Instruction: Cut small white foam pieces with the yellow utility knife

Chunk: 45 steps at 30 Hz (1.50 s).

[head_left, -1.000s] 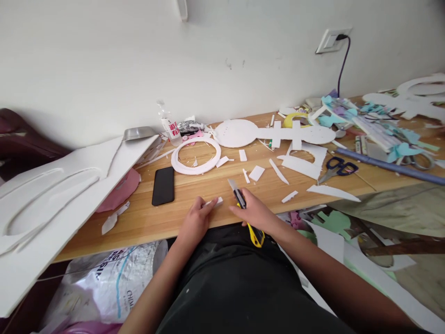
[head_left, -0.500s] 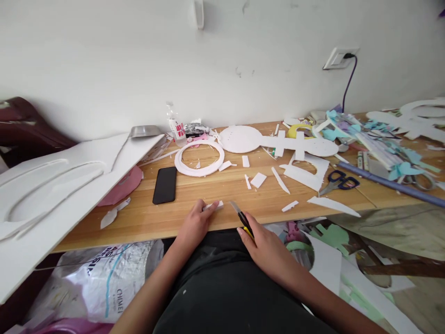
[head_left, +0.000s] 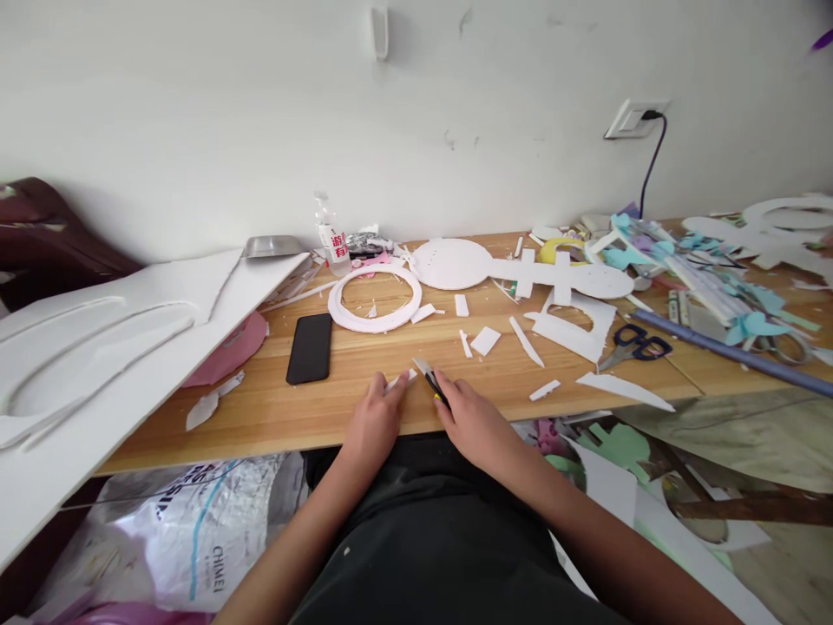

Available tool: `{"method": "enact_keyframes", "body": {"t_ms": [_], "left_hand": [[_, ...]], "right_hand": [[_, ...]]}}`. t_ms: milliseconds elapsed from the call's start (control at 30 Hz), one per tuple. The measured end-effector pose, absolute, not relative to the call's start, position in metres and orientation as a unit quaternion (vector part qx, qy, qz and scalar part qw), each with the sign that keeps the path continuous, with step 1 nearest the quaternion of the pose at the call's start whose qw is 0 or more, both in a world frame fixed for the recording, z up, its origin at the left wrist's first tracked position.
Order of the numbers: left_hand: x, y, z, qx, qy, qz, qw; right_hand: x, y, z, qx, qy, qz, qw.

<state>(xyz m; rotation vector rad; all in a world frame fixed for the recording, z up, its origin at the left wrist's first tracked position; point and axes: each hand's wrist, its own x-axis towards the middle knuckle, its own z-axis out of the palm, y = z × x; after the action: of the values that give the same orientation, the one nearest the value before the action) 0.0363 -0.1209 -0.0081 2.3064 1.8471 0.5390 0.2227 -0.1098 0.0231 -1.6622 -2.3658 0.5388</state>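
Note:
Near the front edge of the wooden table, my left hand pinches a small white foam piece. A utility knife with a black and yellow handle is gripped in my right hand. Its blade points up and left, close to the right end of the foam piece; I cannot tell whether they touch. Beyond my hands lie a white foam ring and small white offcuts. A white foam shape with round ends rests farther back.
A black phone lies left of my hands. Large white foam board covers the table's left side. Scissors, a blue-grey tube and a pile of coloured foam pieces are right. A plastic bottle stands by the wall.
My right hand has moved left and slightly up, bringing the knife blade close to the foam piece. My left hand has shifted slightly and still holds the piece.

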Motion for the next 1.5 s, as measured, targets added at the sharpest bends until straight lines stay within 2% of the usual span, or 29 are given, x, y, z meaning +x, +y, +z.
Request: {"method": "enact_keyframes", "body": {"t_ms": [333, 900, 1200, 1500], "left_hand": [[0.029, -0.119, -0.020, 0.778, 0.583, 0.226, 0.058], [0.032, -0.120, -0.016, 0.771, 0.597, 0.212, 0.066], [0.032, -0.120, -0.015, 0.770, 0.605, 0.193, 0.065], [0.031, -0.119, -0.018, 0.775, 0.595, 0.205, 0.054]], "right_hand": [[0.228, -0.113, 0.014, -0.542, -0.812, 0.173, 0.126], [0.228, -0.109, 0.023, -0.537, -0.806, 0.220, 0.120], [0.228, -0.112, 0.026, -0.583, -0.789, 0.149, 0.126], [0.222, -0.120, 0.034, -0.594, -0.788, 0.148, 0.067]]}}
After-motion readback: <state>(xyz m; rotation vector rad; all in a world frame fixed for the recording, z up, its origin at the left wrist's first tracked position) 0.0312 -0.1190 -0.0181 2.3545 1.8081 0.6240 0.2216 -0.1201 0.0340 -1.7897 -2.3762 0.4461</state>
